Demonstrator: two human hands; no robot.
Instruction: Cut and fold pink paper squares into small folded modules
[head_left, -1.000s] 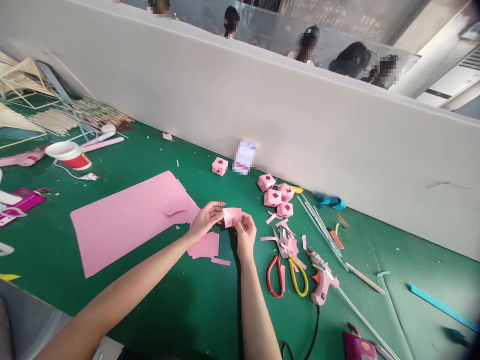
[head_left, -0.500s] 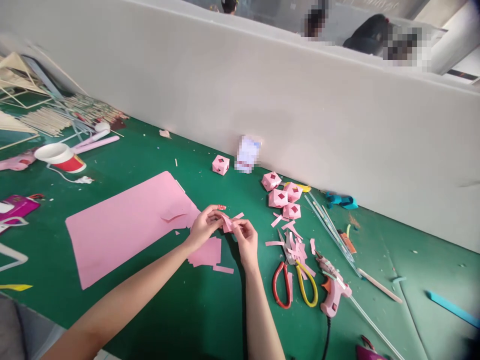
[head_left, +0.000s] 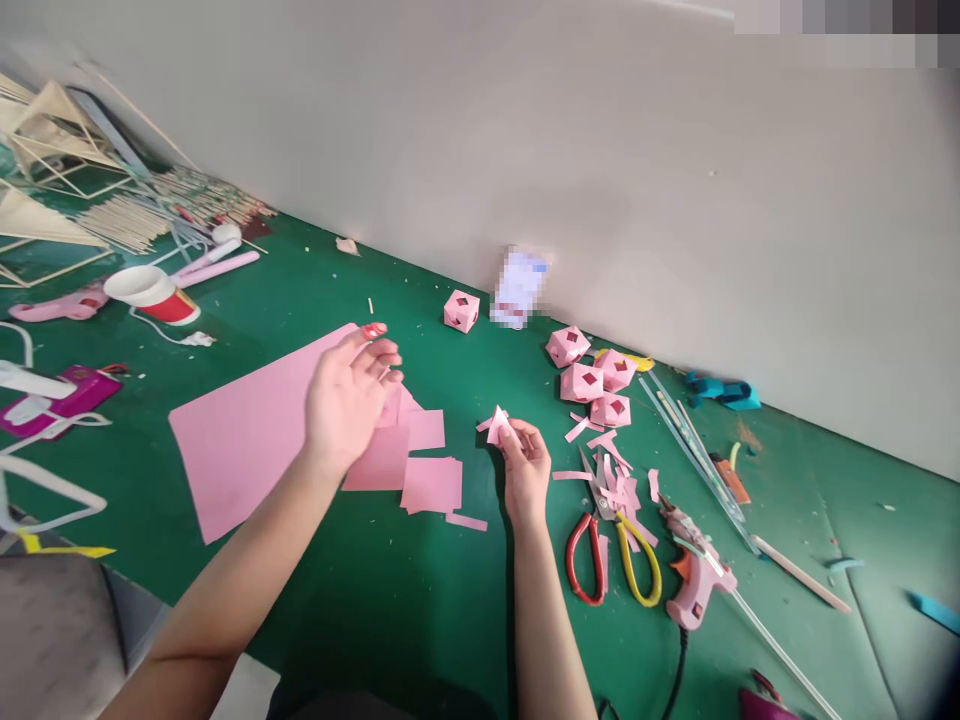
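My left hand (head_left: 352, 395) is raised over the large pink paper sheet (head_left: 240, 440), palm turned up and fingers spread, with nothing in it. Between thumb and fingers, my right hand (head_left: 527, 455) pinches a small folded piece of pink paper (head_left: 497, 425) above the green table. Square pink paper pieces (head_left: 433, 486) lie between the hands, some overlapping the big sheet. Right of my right hand rest scissors (head_left: 602, 510) with one red and one yellow handle, on narrow pink paper strips (head_left: 622, 490). Several pink paper cubes (head_left: 582, 382) with diamond-shaped holes sit beyond them.
A pink glue gun (head_left: 697, 580) with its cord lies right of the scissors. One paper cube (head_left: 461, 311) stands apart near a blurred phone-like screen (head_left: 519, 289) against the grey partition (head_left: 450, 130). At left are a paper cup (head_left: 154, 295), wooden sticks (head_left: 127, 222) and a purple device (head_left: 64, 400).
My left hand has let go of the folded paper and moved left and up, its fingers opening. The right hand still holds the paper. The view has tilted down and shifted left.
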